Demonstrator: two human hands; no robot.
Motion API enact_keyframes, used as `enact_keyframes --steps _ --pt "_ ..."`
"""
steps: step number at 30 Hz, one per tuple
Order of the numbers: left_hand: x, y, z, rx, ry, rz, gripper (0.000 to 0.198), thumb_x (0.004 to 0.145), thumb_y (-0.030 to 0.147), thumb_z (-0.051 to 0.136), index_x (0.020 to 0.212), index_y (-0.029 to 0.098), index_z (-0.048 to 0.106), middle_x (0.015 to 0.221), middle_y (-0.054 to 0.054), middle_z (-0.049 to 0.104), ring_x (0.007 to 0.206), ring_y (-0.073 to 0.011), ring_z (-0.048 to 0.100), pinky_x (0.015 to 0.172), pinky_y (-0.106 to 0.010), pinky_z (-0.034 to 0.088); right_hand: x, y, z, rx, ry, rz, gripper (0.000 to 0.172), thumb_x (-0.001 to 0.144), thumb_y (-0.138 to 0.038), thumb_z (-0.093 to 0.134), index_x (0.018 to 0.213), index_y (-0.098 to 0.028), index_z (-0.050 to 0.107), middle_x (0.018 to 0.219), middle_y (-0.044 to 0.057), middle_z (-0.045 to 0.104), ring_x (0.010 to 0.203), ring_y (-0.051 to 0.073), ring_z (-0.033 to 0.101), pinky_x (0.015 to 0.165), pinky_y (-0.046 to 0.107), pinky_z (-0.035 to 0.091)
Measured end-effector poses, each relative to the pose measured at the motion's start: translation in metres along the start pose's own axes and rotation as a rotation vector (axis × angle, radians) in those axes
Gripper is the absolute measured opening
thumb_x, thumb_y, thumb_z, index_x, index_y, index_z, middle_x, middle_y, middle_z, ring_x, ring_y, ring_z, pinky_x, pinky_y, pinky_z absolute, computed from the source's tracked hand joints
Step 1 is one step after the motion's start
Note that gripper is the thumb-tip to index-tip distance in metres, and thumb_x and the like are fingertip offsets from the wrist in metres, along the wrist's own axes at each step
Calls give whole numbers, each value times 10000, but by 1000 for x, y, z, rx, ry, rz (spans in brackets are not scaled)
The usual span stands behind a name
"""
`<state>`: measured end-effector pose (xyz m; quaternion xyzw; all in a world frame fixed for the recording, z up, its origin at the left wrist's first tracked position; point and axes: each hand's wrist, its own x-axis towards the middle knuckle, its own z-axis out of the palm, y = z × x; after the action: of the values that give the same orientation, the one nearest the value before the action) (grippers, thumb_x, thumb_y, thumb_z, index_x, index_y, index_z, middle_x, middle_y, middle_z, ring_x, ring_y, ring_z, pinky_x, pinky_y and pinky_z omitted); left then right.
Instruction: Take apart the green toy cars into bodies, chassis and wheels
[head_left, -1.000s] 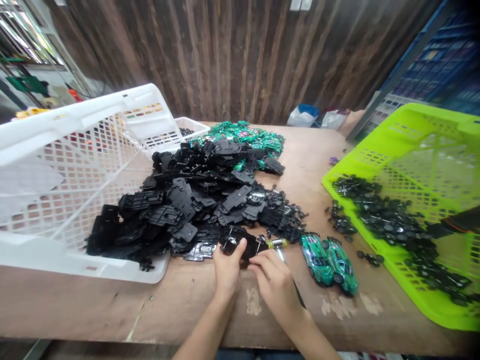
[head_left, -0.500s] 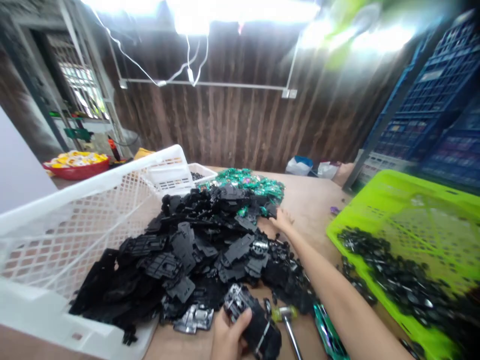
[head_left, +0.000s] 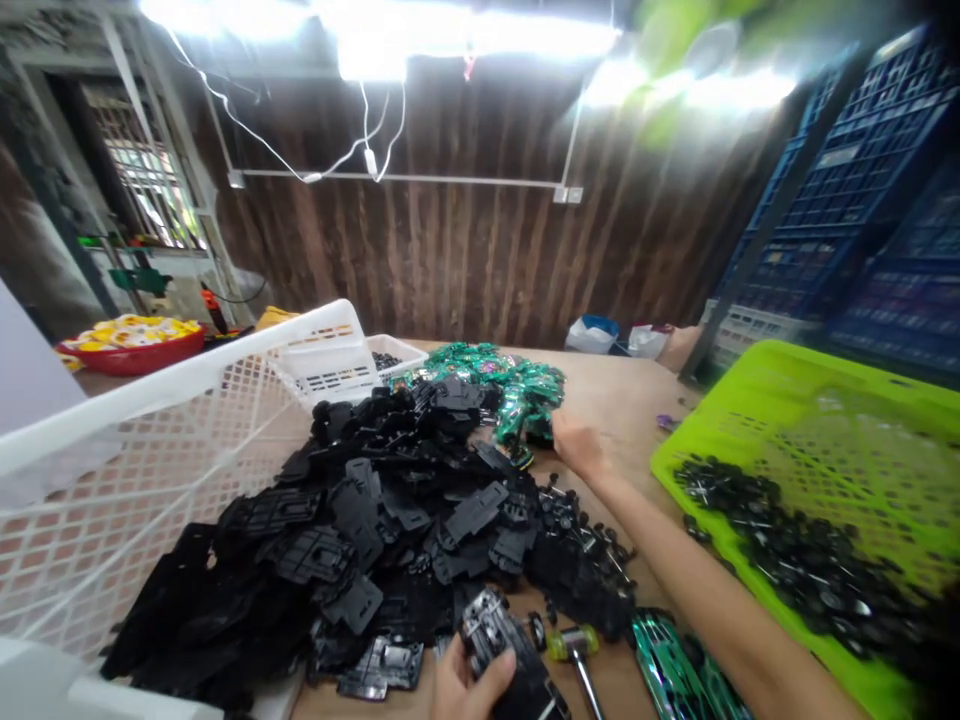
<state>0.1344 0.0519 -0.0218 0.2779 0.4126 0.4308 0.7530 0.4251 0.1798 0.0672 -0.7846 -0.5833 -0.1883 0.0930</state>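
Note:
My left hand point(head_left: 469, 680) is closed around a black toy car chassis point(head_left: 506, 650) with a silvery part at its upper end. My right hand point(head_left: 579, 445) is stretched forward at the right edge of a heap of shiny green toy car bodies point(head_left: 529, 390). It is blurred, and its fingers do not show clearly. A large heap of black chassis plates point(head_left: 360, 510) lies in front of me. Right of the held chassis lies a small hammer point(head_left: 574, 645) with a yellowish head. Under my right forearm are green car bodies point(head_left: 660, 655).
A white perforated crate point(head_left: 172, 420) stands tilted at left, partly around the black heap. At right, a lime-green basket point(head_left: 750, 385) holds black wheels on axles point(head_left: 810, 540). Loose wheel axles point(head_left: 577, 515) lie beside the heap. A red bowl point(head_left: 135, 355) stands at far left.
My right hand has shifted slightly at the green heap, where more green bodies now show in place of black plates. My left hand still holds the chassis. The view has shifted slightly.

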Motion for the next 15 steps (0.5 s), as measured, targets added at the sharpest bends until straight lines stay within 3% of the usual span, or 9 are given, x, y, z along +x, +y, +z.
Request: enact_keyframes --steps 3,7,11,13,15 --pt "-9 8 4 -33 -17 -15 474 455 332 865 830 121 665 743 -80 713 682 -214 667 668 -310 529 -41 11 -16 -41 -39 -64 254 885 -60 362 982 -125 587 939 140 619 774 195 598 630 271 382" --pt "-15 19 6 8 -90 -11 428 552 293 829 897 113 652 803 -68 714 703 -178 665 676 -268 522 -78 26 -42 -110 -43 -37 281 863 -20 323 916 -100 587 822 145 624 665 191 575 575 285 331" --pt "-13 26 2 80 -87 53 465 566 281 824 948 113 619 836 -67 719 730 -178 674 701 -270 523 -124 19 -78 -143 9 -10 270 929 -126 312 945 -96 580 878 173 652 705 208 588 593 295 337" --pt "-12 33 -2 106 -36 133 486 563 279 822 966 125 599 858 -60 720 751 -177 676 716 -275 524 -167 1 -94 -94 84 -117 244 946 -188 349 904 -131 583 989 166 667 715 189 592 626 295 364" --pt "-12 42 -7 124 1 198 497 571 288 814 985 139 584 891 -59 716 770 -177 676 730 -290 529 -222 -22 -106 45 244 -385 209 926 -155 406 802 -155 574 1028 141 682 694 162 594 651 295 389"
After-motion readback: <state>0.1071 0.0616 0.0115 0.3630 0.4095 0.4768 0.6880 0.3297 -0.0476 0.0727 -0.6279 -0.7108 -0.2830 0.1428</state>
